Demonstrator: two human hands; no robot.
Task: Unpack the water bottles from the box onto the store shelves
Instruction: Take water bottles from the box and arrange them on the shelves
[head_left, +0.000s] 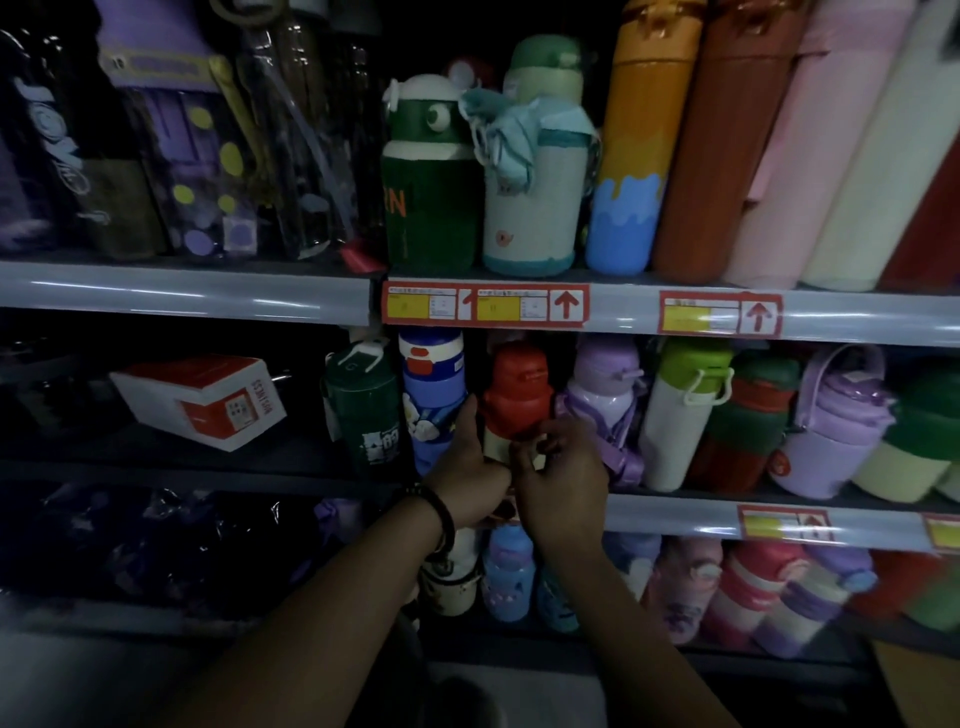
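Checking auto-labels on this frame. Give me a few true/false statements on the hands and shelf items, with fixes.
1. The left hand and right hand are both at the red-lidded bottle on the middle shelf. True.
2. The white-and-red box stands upright on the top shelf. False: it lies tilted one level lower, left of the bottles.
3. A dark bracelet sits on the left wrist. True.
4. The right hand holds the green bottle with the eye. False: it stands on the top shelf, untouched.
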